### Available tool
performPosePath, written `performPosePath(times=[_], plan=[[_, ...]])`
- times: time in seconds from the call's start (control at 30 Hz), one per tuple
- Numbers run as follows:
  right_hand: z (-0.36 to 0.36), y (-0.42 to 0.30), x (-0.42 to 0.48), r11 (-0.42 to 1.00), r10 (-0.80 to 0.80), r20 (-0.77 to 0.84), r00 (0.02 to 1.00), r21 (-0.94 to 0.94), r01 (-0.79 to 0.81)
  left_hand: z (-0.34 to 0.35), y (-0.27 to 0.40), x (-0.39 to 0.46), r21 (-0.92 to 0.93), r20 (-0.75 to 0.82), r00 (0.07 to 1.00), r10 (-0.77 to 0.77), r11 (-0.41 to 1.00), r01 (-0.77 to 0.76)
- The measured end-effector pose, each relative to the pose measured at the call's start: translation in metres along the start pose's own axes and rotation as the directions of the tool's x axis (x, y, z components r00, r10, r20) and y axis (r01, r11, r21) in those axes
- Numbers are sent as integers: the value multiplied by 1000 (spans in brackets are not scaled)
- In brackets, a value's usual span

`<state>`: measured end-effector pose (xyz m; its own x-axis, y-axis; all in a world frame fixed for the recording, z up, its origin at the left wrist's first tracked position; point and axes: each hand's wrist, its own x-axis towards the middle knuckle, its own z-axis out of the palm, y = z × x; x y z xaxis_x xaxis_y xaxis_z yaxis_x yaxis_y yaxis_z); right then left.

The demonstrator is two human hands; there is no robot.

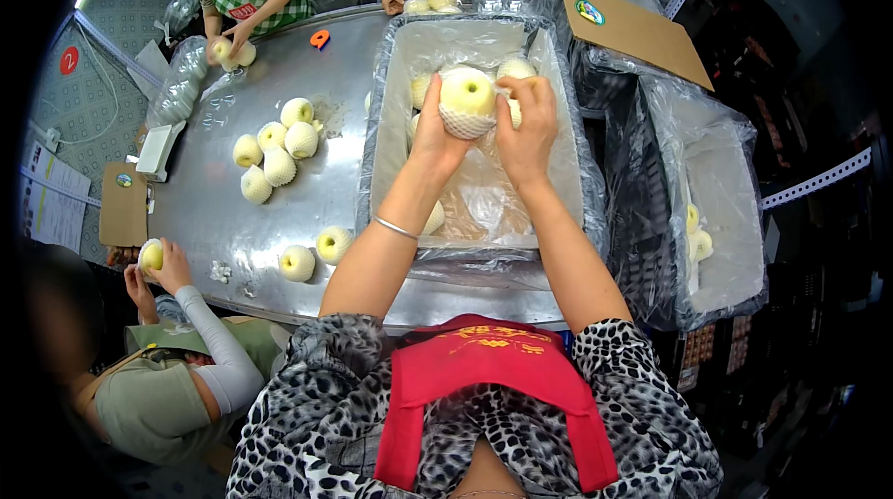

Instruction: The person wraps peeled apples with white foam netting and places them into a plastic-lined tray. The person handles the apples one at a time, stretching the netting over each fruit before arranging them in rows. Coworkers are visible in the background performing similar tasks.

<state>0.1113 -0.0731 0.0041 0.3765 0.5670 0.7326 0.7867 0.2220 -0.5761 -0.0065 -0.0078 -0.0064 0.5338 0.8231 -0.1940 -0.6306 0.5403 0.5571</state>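
Observation:
Above a plastic-lined box (560, 150), my left hand (439, 126) holds a pale yellow apple (469, 91) from its left and underside. A white foam net (466, 124) wraps the lower part of the apple, and the fruit's hollow end faces up. My right hand (527, 122) is at the right side of the same apple, thumb close to the net, fingers curved; whether it grips the net cannot be told. In the box, more netted apples, one of them (516, 68) near the far end, are partly hidden by my hands and arms. Clear plastic film (488, 199) covers the box floor.
Several netted apples (279, 165) stand on the metal table (202, 220) at left, with an orange tape dispenser (319, 40) beyond. Co-workers handle fruit at the left and far edges. Another lined box (725, 220) and a cardboard sheet (635, 31) are at right.

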Motion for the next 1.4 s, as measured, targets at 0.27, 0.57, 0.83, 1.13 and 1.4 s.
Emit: performPosePath(times=[0.27,0.57,0.83,1.13,1.4], plan=[[3,-4,-4,980,-120,113,986,172,100,-11,-2,10,177,4,973,231,957,-228],[4,8,-7,974,-111,199,974,215,67,-19,-3,14,389,-27,928,373,859,-334],[-2,12,-1,924,4,291,957,365,-115,-21,0,13,407,-16,955,296,874,-265],[-3,30,3,797,192,448,873,448,-405,-22,1,17,354,30,984,176,919,-175],[-11,107,5,650,708,-286,646,623,-436,-10,4,8,192,15,985,170,967,-170]])
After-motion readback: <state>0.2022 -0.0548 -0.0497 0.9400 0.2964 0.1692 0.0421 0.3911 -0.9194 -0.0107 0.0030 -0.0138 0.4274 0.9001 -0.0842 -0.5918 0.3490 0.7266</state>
